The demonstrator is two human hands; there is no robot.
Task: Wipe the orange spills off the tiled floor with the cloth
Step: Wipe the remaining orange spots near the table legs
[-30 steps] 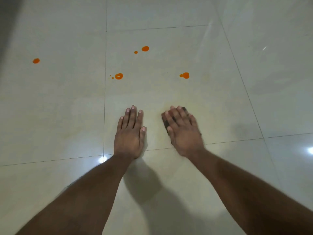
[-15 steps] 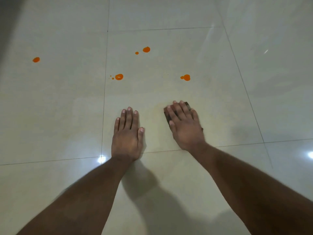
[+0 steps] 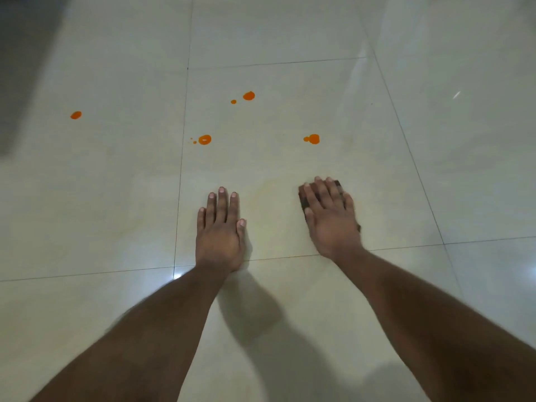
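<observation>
My right hand [image 3: 330, 217] lies flat with straight fingers on a small dark cloth [image 3: 304, 201], pressing it to the cream tiled floor [image 3: 377, 175]; most of the cloth is hidden under the hand. My left hand [image 3: 219, 230] rests flat on the floor, fingers straight, holding nothing. Orange spills lie beyond the hands: one drop [image 3: 312, 139] ahead of the right hand, one ringed drop [image 3: 204, 139] ahead of the left hand, a pair [image 3: 248, 96] farther back, and a lone drop [image 3: 76, 115] at the far left. A faint yellowish smear [image 3: 272, 187] shows between the hands.
Dark grout lines [image 3: 181, 169] divide the large glossy tiles. A dark shadowed area [image 3: 17, 68] fills the far left edge. Bright light reflections [image 3: 177, 275] sit on the floor near my left wrist and at the right edge.
My right hand has slid the cloth forward and slightly right, away from me. My left hand has stayed flat in about the same spot.
</observation>
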